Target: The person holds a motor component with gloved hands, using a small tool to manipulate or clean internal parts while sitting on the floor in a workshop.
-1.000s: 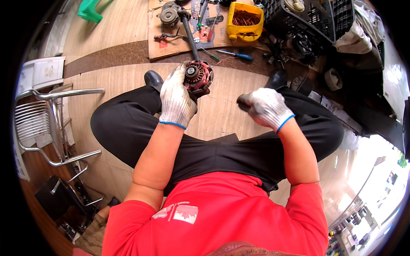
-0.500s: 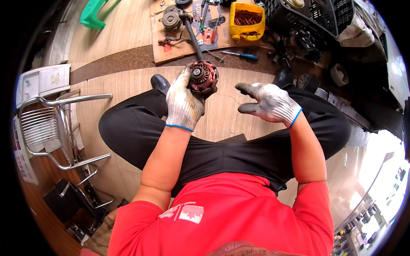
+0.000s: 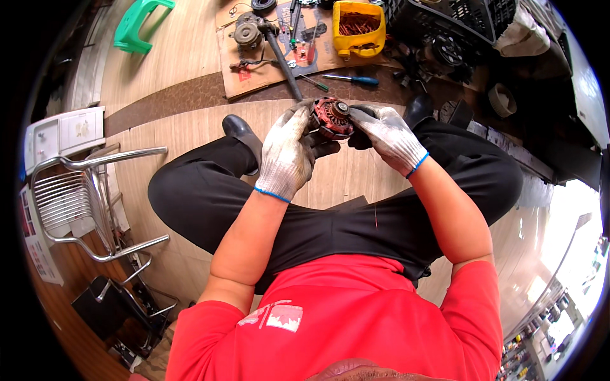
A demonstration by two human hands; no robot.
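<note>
**Cardboard [image 3: 257,80] ahead, chair [image 3: 121,157] left**

Between your left grip [image 3: 284,151] and right grip [image 3: 389,134] sits the motor core [image 3: 332,119]. Beyond it, the jug [image 3: 361,46] rests on the cardboard's right side, left of the crate [image 3: 467,18]; the screwdriver [image 3: 365,80] lies on the floor [image 3: 346,178], nearer you.

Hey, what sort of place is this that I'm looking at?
Likely a small repair workshop, judging by the round motor-like part with reddish windings, the blue-handled screwdriver, and the yellow container of copper-coloured scraps.
</note>
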